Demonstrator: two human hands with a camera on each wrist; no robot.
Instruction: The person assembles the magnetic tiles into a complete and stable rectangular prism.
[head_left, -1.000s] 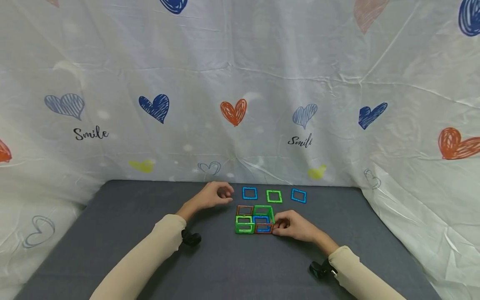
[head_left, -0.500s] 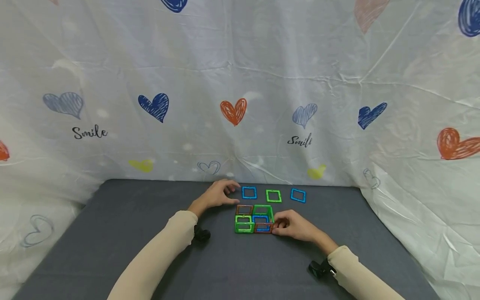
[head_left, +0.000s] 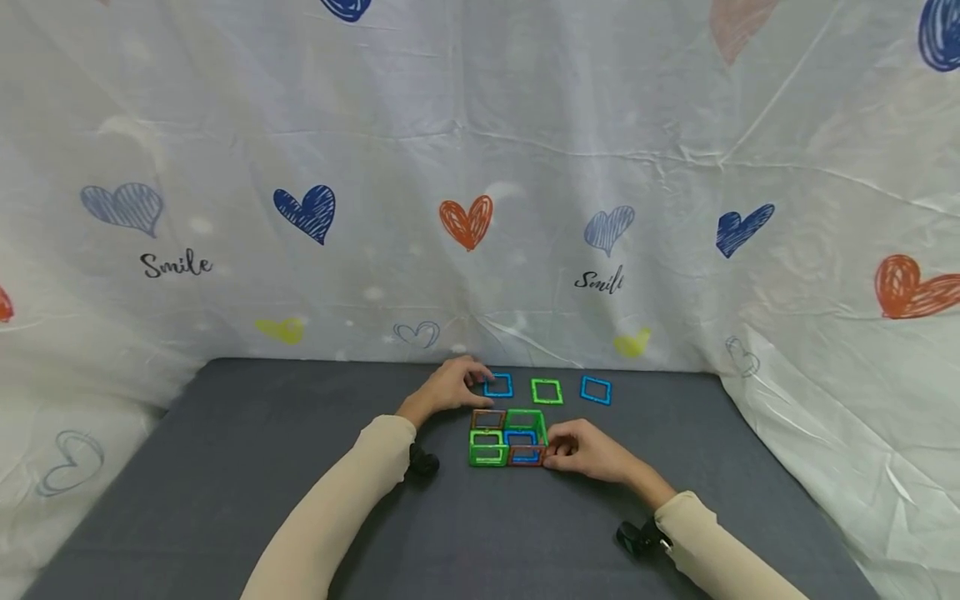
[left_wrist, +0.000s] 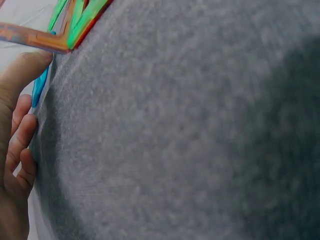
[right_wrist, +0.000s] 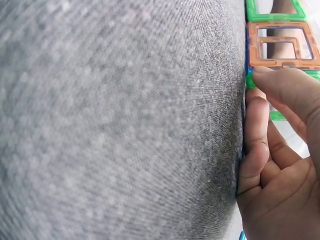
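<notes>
Square magnetic tiles with open frames form a low, box-like structure [head_left: 489,450] in green, blue and orange-brown. My right hand [head_left: 592,452] holds its right near corner; in the right wrist view the thumb lies against the edge of an upright orange tile [right_wrist: 254,45], with the other fingers curled beside the green side. Behind the structure, my left hand [head_left: 447,387] reaches over the left end of a flat blue tile [head_left: 508,386]. Its thumb and fingers are spread around that tile, whose left edge is partly hidden. In the left wrist view the blue tile [left_wrist: 41,87] shows beyond the thumb.
To the right of the blue tile lie a flat green tile [head_left: 547,392] and another blue tile [head_left: 596,390]. All rest on a dark grey cloth-covered table [head_left: 480,542]. A pale curtain [head_left: 525,275] with printed hearts hangs right behind the table's far edge.
My left hand has moved right to the nearest blue tile, its fingers opening out and now overlapping the tile's left side. My right hand and the structure stay in place.
</notes>
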